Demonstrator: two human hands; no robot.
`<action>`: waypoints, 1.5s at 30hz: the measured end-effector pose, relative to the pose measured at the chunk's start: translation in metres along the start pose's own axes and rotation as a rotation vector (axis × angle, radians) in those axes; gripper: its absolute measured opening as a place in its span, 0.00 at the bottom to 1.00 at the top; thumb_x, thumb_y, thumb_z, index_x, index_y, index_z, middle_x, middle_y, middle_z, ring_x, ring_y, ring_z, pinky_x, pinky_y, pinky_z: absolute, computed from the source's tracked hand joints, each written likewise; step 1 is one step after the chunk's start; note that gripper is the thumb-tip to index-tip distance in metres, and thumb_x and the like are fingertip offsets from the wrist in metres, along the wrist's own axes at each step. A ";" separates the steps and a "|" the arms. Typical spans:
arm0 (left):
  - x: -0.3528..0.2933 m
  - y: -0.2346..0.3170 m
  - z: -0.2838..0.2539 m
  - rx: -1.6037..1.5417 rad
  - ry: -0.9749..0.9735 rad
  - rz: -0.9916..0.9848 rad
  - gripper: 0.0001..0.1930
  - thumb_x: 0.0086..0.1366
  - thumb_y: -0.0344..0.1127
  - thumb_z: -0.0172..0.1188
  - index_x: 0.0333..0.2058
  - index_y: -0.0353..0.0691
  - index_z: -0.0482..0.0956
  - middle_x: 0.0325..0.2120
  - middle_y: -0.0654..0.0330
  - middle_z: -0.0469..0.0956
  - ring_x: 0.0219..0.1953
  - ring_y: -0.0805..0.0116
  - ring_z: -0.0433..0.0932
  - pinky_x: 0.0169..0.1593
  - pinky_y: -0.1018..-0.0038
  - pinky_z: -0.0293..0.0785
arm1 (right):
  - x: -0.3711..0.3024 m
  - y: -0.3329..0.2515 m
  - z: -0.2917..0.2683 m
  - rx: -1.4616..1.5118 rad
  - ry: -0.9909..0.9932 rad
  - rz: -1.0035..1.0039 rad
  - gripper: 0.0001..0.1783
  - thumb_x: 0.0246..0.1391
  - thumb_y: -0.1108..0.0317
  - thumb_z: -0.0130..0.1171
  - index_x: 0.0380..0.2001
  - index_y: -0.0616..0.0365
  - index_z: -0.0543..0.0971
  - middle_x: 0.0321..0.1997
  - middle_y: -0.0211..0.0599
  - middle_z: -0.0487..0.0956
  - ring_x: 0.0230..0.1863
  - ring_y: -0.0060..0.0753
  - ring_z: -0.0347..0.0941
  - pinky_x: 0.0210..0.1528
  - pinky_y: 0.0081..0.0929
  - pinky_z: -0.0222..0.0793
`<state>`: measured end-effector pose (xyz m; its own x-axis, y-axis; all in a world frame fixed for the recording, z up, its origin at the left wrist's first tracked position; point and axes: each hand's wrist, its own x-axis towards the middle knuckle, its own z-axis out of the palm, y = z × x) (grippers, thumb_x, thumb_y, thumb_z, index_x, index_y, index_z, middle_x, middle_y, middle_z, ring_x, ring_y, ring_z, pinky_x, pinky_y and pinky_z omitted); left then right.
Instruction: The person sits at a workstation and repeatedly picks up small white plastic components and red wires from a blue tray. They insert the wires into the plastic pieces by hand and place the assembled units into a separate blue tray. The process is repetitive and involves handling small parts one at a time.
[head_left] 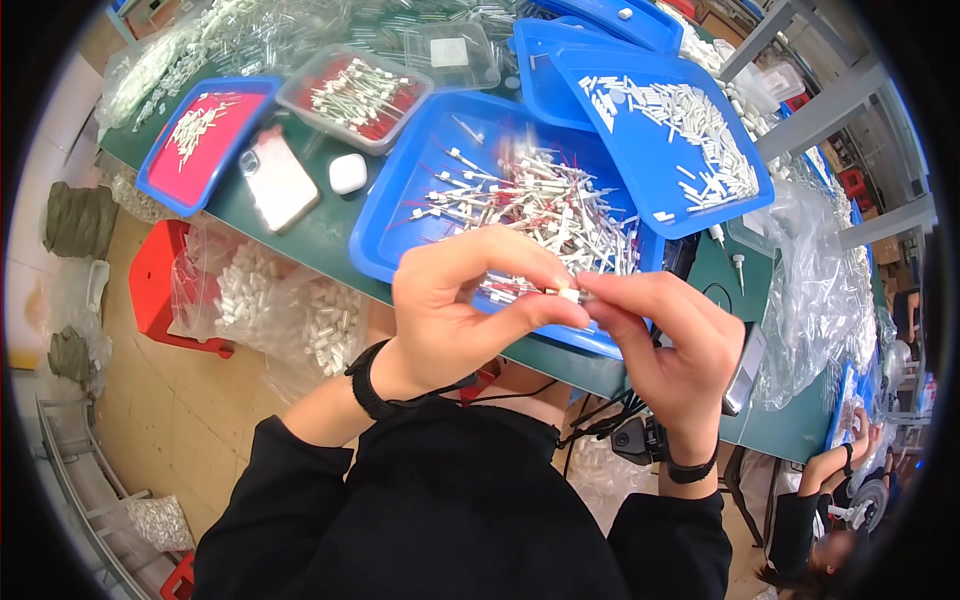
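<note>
Over the near edge of a blue tray [375,240], my two hands meet fingertip to fingertip. My left hand [455,295] is closed in a pinch, thumb and forefinger on a small white piece [569,295]. My right hand [672,340] pinches at the other side of that piece; its fingertips hide what they hold. Beneath and behind the hands, the tray holds a heap of thin white stick-like parts [540,195] with red wires or tips, lying in all directions.
Another blue tray [640,175] of short white tubes overlaps the right rim. Left of the hands are a phone [282,188], a white rounded case [348,174], a clear tub [355,95] and a red-lined tray [190,165]. Plastic bags hang by the table's near edge. A co-worker's arm [830,465] shows far right.
</note>
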<state>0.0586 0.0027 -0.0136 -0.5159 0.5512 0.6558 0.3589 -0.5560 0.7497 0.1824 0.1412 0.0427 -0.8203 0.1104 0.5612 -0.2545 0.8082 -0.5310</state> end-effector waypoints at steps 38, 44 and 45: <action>0.006 0.013 -0.010 0.266 -0.076 -0.091 0.07 0.51 0.16 0.63 0.31 0.29 0.79 0.26 0.56 0.82 0.28 0.69 0.81 0.33 0.78 0.77 | 0.003 0.013 0.017 -0.076 0.056 -0.235 0.15 0.36 0.81 0.67 0.32 0.65 0.78 0.27 0.37 0.78 0.25 0.36 0.74 0.30 0.29 0.70; 0.024 0.005 -0.030 0.202 -0.108 -0.394 0.09 0.55 0.22 0.62 0.36 0.28 0.77 0.34 0.56 0.79 0.41 0.70 0.77 0.46 0.75 0.73 | 0.020 0.032 0.036 -0.182 0.074 -0.219 0.12 0.41 0.78 0.64 0.32 0.59 0.77 0.23 0.34 0.76 0.23 0.36 0.72 0.27 0.29 0.65; 0.035 -0.003 -0.039 0.366 -0.146 -0.367 0.10 0.55 0.25 0.62 0.37 0.30 0.78 0.34 0.56 0.79 0.42 0.69 0.77 0.46 0.74 0.73 | 0.026 0.044 0.043 -0.225 0.135 -0.206 0.09 0.43 0.75 0.64 0.31 0.55 0.77 0.22 0.34 0.75 0.22 0.37 0.70 0.26 0.30 0.62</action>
<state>0.0089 -0.0004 0.0039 -0.5541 0.7639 0.3307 0.4364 -0.0717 0.8969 0.1278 0.1549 0.0062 -0.6842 -0.0055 0.7293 -0.2762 0.9275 -0.2520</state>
